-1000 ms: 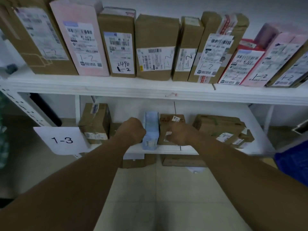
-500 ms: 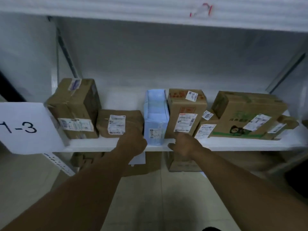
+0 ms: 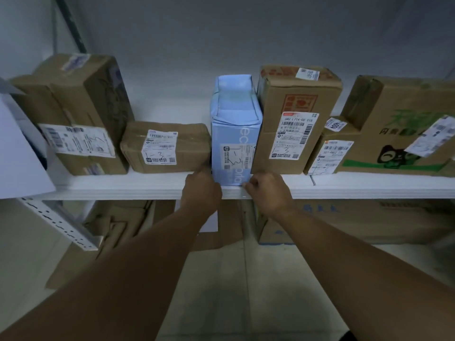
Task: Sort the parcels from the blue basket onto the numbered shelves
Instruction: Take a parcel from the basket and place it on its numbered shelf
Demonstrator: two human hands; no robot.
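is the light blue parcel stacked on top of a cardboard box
No, the light blue parcel stands on the white shelf, between a small cardboard box and a tall cardboard box.

Grey wall [image 3: 221, 33] up top, dark diagonal bar [image 3: 71, 23] upper left. Perforated white strut [image 3: 61, 223] slants lower left. Brown cartons [image 3: 369, 222] on pale tiled floor [image 3: 221, 279], mid-frame.

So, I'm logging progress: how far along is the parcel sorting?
Done: brown boxes, some marked 1-3, stand on the shelf. In hand: the blue parcel, also marked 1-3, stands between them at the front edge, with the left hand and right hand holding its lower corners. Left: letting go. The basket is out of view, so the remaining parcels cannot be counted.
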